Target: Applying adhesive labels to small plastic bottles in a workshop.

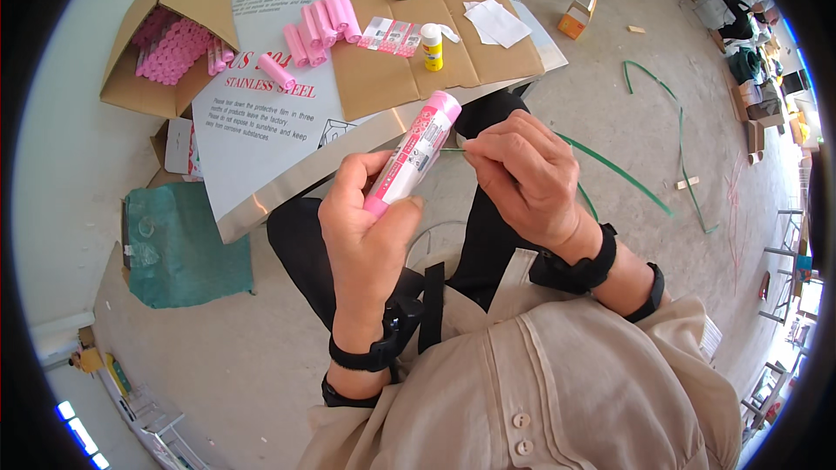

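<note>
My left hand (pixel 361 226) is wrapped round a pink roll (pixel 442 106), which tilts up to the right above my lap. A printed pink-and-white label (pixel 413 153) lies along the roll's side. Just right of the roll is my right hand (pixel 531 170), its thumb and fingertips pinched together. What those fingers hold, if anything, is too small to make out. Beyond my hands, a yellow glue stick (pixel 433 50) with a white cap stands upright on a flattened cardboard sheet (pixel 366 91). A sheet of labels (pixel 389 36) lies beside it.
Several pink rolls (pixel 320 26) are heaped on the film-covered metal table (pixel 248 144), with one loose roll (pixel 277 72) nearer me. An open carton (pixel 165 78) at the left is packed with more. White papers (pixel 498 23) lie at the right; green strapping (pixel 614 172) trails across the floor.
</note>
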The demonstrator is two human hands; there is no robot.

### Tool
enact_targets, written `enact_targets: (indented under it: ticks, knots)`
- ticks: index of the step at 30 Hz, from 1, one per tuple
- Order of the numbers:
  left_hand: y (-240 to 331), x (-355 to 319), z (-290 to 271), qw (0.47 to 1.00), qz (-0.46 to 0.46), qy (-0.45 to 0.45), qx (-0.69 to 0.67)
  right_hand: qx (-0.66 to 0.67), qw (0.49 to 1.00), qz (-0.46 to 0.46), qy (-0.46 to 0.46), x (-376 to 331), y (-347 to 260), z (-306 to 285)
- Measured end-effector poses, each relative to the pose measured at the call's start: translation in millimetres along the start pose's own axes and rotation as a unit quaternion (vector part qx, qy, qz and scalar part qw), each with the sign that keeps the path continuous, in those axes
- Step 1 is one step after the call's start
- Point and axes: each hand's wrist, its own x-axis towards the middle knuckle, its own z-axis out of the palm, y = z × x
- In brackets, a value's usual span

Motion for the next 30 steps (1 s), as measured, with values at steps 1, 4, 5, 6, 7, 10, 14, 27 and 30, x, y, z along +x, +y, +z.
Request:
enact_targets:
  ticks: [1,4,5,6,7,10,14,27,30]
  knots:
    - [0.4,0.2,0.0,0.999,-0.019,-0.005,-0.035,0.0,1.0,0.0,0.001,-0.2,-1.7,-0.3]
    - [5.5,0.0,1.0,0.988,-0.08,-0.018,-0.131,0.027,0.995,0.1,0.004,-2.8,-10.8,-0.3]
    - [5.6,0.1,1.2,0.988,-0.079,-0.019,-0.131,0.063,0.986,0.154,0.008,-4.6,-13.2,1.4]
    - [5.0,0.0,1.4,0.98,-0.096,-0.026,-0.174,0.099,0.973,0.208,0.012,-6.6,-15.0,3.3]
    - [4.3,0.1,1.7,0.969,-0.114,-0.033,-0.216,0.099,0.973,0.208,0.013,-7.9,-16.5,5.1]
    - [0.7,0.1,1.8,0.961,-0.129,-0.034,-0.241,0.178,0.945,0.275,0.022,-9.1,-20.9,8.5]
    - [0.0,0.3,0.1,0.955,-0.138,-0.045,-0.26,0.221,0.921,0.321,0.01,-7.6,-22.9,9.4]
    - [-3.0,2.3,0.3,0.926,-0.162,-0.068,-0.334,0.295,0.874,0.386,-0.02,-2.6,-30.9,10.3]
    - [-3.6,2.9,-0.7,0.923,-0.161,-0.073,-0.341,0.342,0.857,0.384,-0.04,-3.5,-32.3,8.7]
